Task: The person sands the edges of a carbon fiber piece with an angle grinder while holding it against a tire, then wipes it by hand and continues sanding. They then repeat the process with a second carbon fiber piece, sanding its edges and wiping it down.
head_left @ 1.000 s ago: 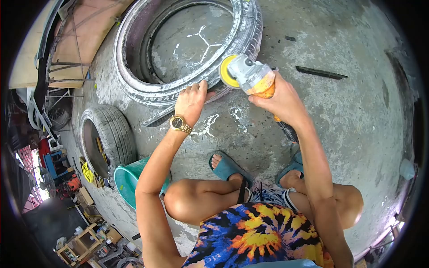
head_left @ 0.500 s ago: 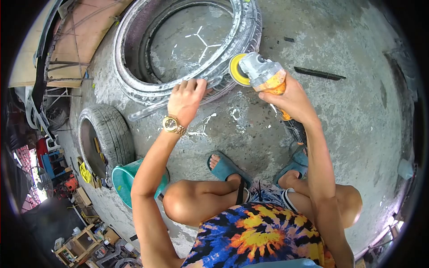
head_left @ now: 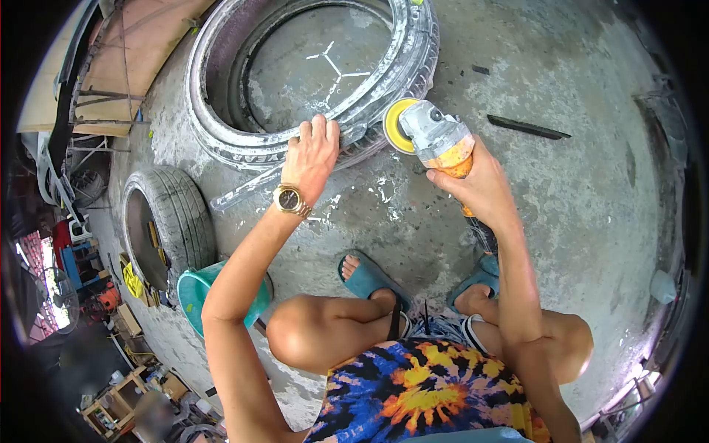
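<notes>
A grey and orange angle grinder point(head_left: 443, 136) with a yellow disc is wrapped in the fingers of my right hand point(head_left: 480, 181). Its disc stands near the end of a long, dusty grey strip point(head_left: 247, 188). That strip lies slanted against the near side of a large tyre point(head_left: 196, 92), which is flat on the floor and streaked with white. Over the strip's middle, my left hand point(head_left: 312, 159) holds it at the tyre's edge, fingers close together and pointing away from me. The thumb and the covered part of the strip are hidden.
A second tyre point(head_left: 181, 221) stands upright at the left, beside a green bucket point(head_left: 190, 295). On the concrete at the right lies a thin black strip point(head_left: 528, 126). Wooden boxes point(head_left: 114, 406) and tools crowd the lower left. My sandalled feet are below the work.
My left hand's fingers have straightened over the strip. My right hand and the grinder have moved slightly down in the view, away from the tyre's edge.
</notes>
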Tool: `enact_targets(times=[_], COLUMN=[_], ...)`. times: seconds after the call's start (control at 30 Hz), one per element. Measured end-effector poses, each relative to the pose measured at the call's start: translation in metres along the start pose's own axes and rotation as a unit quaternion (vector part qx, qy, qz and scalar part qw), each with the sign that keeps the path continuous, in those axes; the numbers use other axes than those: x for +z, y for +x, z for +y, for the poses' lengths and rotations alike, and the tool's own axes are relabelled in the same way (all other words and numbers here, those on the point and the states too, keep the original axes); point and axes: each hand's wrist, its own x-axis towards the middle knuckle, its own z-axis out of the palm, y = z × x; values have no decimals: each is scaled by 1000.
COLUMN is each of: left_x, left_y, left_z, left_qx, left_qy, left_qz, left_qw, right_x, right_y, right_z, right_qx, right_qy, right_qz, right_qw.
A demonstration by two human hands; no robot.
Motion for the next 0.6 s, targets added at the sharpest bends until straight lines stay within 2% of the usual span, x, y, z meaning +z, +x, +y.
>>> enact_targets(times=[0.13, 0.3, 0.37, 0.4, 0.6], left_x=[1, 26, 19, 12, 3], left_y=[-8, -22, -19, -18, -6], left_z=[16, 36, 37, 34, 33], left_qx=[-38, -15, -60, -55, -126], left_qy=[-50, -51, -92, -183, -306], left_qz=[-2, -4, -21, -24, -34], left_qw=[998, 999, 994, 981, 943], right_x=[8, 16, 22, 23, 33], right_y=[-5, -16, -22, -23, -29], right_z=[1, 8, 17, 21, 22], right_qx=[13, 13, 8, 2, 25], right_qy=[14, 68, 90, 110, 110], right_qz=[11, 41, 51, 60, 80], right_qw=[1000, 997, 995, 992, 990])
